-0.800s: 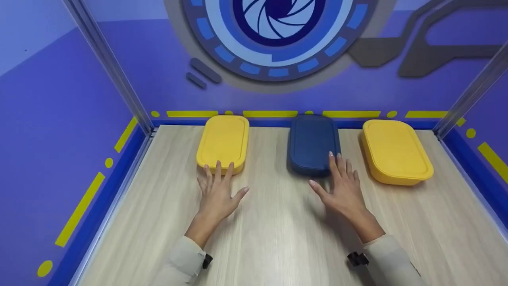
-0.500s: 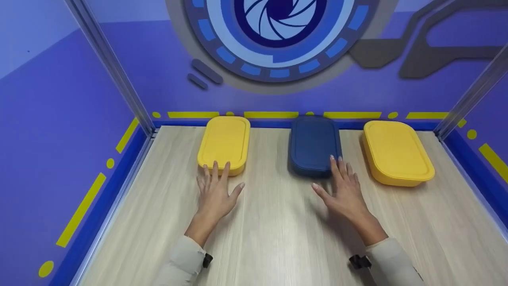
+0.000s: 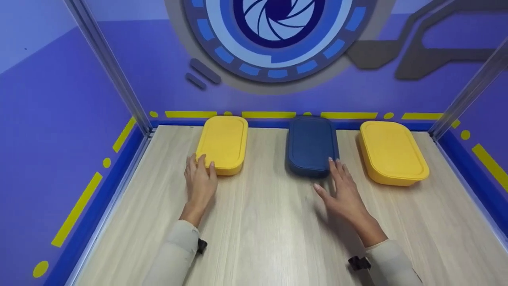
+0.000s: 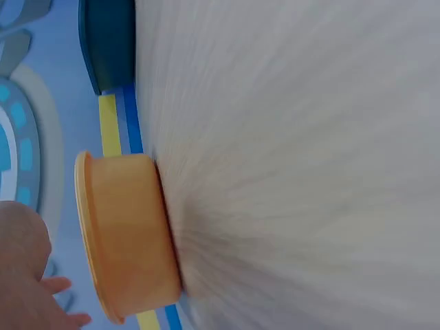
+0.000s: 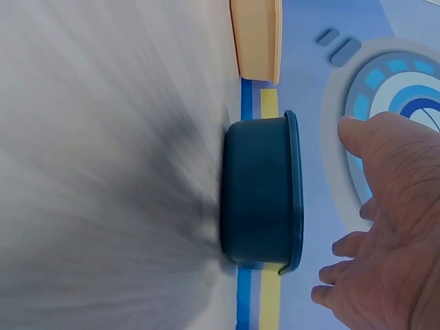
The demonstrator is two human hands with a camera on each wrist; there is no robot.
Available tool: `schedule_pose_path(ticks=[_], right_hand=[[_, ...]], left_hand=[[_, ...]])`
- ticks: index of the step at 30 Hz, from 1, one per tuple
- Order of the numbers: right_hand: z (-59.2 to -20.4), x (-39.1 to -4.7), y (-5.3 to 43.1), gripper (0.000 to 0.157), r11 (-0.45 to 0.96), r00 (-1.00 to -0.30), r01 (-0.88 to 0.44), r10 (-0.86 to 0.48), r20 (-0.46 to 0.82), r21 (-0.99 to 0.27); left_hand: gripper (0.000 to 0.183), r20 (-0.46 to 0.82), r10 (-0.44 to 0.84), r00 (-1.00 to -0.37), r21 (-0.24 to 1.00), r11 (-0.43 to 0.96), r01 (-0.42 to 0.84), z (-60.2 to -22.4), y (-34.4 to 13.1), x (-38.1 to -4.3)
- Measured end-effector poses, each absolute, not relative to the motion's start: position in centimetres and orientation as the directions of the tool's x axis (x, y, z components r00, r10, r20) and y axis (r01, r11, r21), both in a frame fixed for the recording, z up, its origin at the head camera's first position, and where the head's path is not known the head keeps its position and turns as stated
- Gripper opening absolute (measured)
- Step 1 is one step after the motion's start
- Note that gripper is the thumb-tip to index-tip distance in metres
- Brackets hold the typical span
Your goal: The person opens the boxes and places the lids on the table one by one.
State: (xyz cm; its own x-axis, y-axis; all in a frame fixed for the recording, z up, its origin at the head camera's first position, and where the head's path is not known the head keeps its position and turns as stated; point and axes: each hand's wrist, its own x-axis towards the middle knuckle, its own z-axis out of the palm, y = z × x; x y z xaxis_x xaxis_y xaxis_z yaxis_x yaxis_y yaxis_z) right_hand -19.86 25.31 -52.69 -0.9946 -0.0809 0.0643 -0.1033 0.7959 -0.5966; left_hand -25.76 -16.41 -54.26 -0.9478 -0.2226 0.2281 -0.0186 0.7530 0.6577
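A yellow lidded lunch box (image 3: pixel 223 140) lies at the back left of the table. My left hand (image 3: pixel 201 184) is at its near left corner, fingers reaching over the lid's edge in the head view; contact cannot be told. In the left wrist view, the hand (image 4: pixel 24 271) appears beside the yellow box (image 4: pixel 130 234). A dark blue lunch box (image 3: pixel 312 143) of like shape lies right of the middle. My right hand (image 3: pixel 344 196), fingers spread, is at its near right corner. The right wrist view shows a gap between the hand (image 5: pixel 395 220) and the blue box (image 5: pixel 258 192).
Another yellow lunch box (image 3: pixel 395 151) sits at the back right, turned slightly. Purple-blue panels (image 3: pixel 63 131) enclose the wooden tabletop (image 3: pixel 270 222) at the back and both sides. Metal posts (image 3: pixel 115 71) rise at the back corners.
My left hand has moved left and slightly forward, from the near edge of the left yellow box to its left corner. The right hand has barely moved. The boxes stay in place.
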Motion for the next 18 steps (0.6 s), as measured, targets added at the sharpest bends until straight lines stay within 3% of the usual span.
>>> schedule_pose_path(ticks=[10,18], right_hand=[[-53.2,-19.4,24.5,0.093,0.782,-0.990,-0.140,-0.096,0.104,-0.608],[-52.9,-19.0,23.8,0.085,0.731,-0.981,-0.192,-0.133,0.140,-0.655]], left_hand=[[0.064,0.058,-0.316,-0.947,0.761,0.628,-0.163,-54.8,-17.8,-30.1],[0.073,0.021,-0.319,-0.948,0.741,0.641,-0.200,-55.1,-18.3,-31.5]])
